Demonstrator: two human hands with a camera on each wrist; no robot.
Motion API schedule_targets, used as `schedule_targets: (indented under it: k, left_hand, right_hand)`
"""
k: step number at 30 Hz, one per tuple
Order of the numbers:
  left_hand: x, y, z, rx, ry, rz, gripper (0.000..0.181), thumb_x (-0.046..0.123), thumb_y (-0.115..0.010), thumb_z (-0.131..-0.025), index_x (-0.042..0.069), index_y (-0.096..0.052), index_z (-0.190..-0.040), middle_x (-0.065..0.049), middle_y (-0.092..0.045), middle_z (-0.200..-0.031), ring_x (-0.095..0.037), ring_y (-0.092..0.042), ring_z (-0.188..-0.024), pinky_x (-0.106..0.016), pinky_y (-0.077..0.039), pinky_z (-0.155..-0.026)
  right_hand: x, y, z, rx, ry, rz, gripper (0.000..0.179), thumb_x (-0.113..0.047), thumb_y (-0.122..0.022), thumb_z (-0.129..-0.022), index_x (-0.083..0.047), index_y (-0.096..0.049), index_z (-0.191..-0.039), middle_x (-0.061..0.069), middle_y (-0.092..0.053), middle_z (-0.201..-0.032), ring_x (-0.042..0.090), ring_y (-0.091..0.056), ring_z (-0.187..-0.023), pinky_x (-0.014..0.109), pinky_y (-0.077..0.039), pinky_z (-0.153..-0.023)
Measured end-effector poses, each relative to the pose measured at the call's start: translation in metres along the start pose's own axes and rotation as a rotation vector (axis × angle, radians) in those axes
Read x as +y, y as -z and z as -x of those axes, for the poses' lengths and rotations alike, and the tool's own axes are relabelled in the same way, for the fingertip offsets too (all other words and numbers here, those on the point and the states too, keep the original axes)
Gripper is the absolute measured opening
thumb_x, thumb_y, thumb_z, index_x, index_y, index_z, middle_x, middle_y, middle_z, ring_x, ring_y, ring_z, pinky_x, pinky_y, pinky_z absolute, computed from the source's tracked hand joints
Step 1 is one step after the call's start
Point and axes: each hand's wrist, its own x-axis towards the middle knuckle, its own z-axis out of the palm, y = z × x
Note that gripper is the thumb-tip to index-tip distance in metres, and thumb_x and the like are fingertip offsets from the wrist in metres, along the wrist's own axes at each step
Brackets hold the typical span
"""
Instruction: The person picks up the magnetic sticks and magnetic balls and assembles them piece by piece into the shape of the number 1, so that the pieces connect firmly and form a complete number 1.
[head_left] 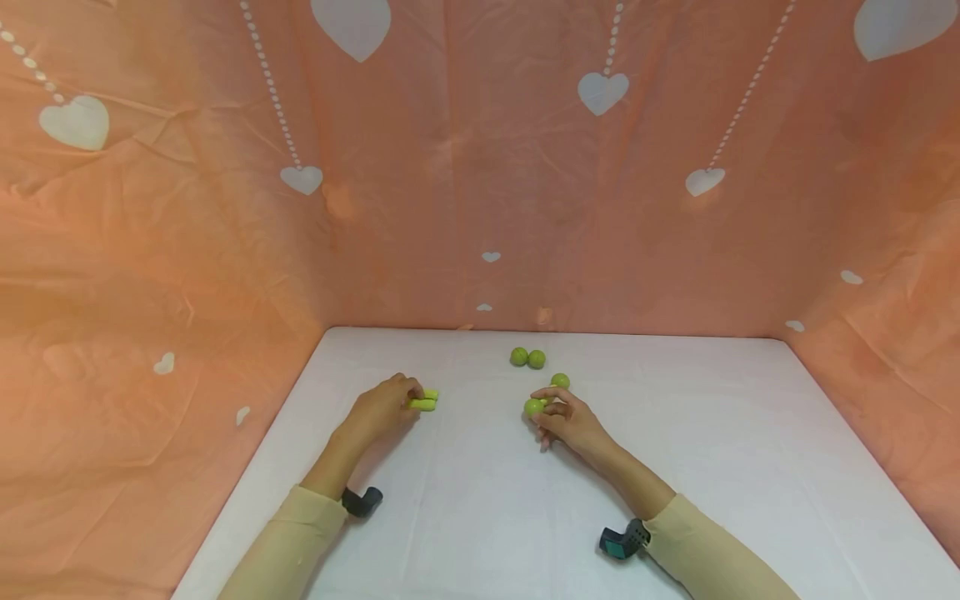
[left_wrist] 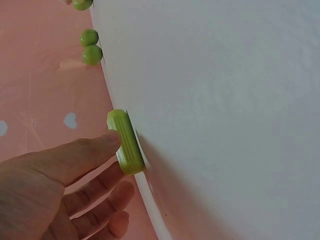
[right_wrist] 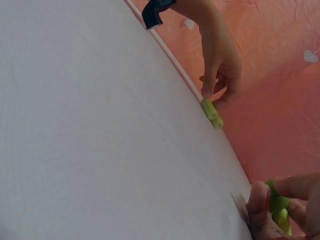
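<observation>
Your left hand (head_left: 381, 408) pinches a green stick (head_left: 426, 406) at its 3 o'clock, a second stick (head_left: 431, 394) just beside. Your right hand (head_left: 573, 423) pinches a green ball (head_left: 533, 407) at its 10 o'clock; another ball (head_left: 560, 381) sits at 12, two paired balls (head_left: 519, 357) farther toward 11.

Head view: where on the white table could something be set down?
The white table is bare between the left hand and right hand, nearer between the sleeves, and from the right arm to the table's right edge. It is crowded around the right hand, with one green ball held and three beyond, and at the left hand's green sticks.
</observation>
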Motion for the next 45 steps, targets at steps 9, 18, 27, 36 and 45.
schedule_targets:
  k: [9, 18, 27, 36, 45]
  left_hand:
    - [0.001, -0.002, 0.001, -0.053, 0.03, -0.003, 0.018, 0.012, -0.084, -0.094, 0.014, -0.068, -0.104, 0.001, -0.068, -0.098, -0.018, -0.064, -0.09, -0.044, -0.055, -0.083]
    - [0.003, -0.003, 0.003, -0.065, 0.033, -0.009, 0.02, 0.012, -0.084, -0.094, 0.015, -0.067, -0.104, 0.001, -0.068, -0.096, -0.016, -0.063, -0.088, -0.042, -0.055, -0.082]
    - [0.007, -0.004, 0.007, -0.049, 0.003, -0.055, 0.02, 0.01, -0.082, -0.093, 0.01, -0.074, -0.111, 0.0, -0.066, -0.096, -0.016, -0.064, -0.088, -0.043, -0.056, -0.083]
    - [0.017, -0.007, 0.006, -0.038, -0.008, -0.011, 0.02, 0.011, -0.078, -0.094, 0.01, -0.074, -0.114, 0.002, -0.065, -0.095, -0.014, -0.06, -0.085, -0.039, -0.054, -0.079]
    - [0.035, -0.011, 0.002, -0.083, 0.028, 0.074, 0.019, 0.018, -0.076, -0.099, 0.014, -0.071, -0.117, 0.001, -0.072, -0.101, -0.015, -0.065, -0.09, -0.042, -0.057, -0.085]
  right_hand:
    - [0.001, 0.001, 0.0, -0.01, 0.003, -0.003, 0.048, 0.002, -0.063, -0.105, 0.013, -0.043, -0.147, 0.014, -0.065, -0.09, 0.015, -0.066, -0.073, 0.027, -0.06, -0.068]
    - [0.001, 0.001, 0.0, 0.001, -0.006, -0.002, 0.047, 0.0, -0.065, -0.105, 0.008, -0.046, -0.147, 0.011, -0.065, -0.093, 0.015, -0.067, -0.071, 0.027, -0.06, -0.068]
    - [0.0, 0.001, 0.0, -0.004, -0.004, -0.006, 0.047, -0.001, -0.065, -0.105, 0.009, -0.046, -0.147, 0.011, -0.065, -0.093, 0.015, -0.067, -0.07, 0.028, -0.06, -0.068]
    - [-0.001, 0.001, 0.0, 0.0, -0.008, 0.0, 0.048, -0.002, -0.065, -0.105, 0.009, -0.046, -0.148, 0.012, -0.065, -0.095, 0.015, -0.067, -0.072, 0.027, -0.06, -0.068]
    - [0.0, 0.001, 0.0, -0.006, 0.002, -0.011, 0.048, -0.002, -0.065, -0.106, 0.009, -0.046, -0.148, 0.011, -0.065, -0.093, 0.015, -0.067, -0.071, 0.027, -0.06, -0.068]
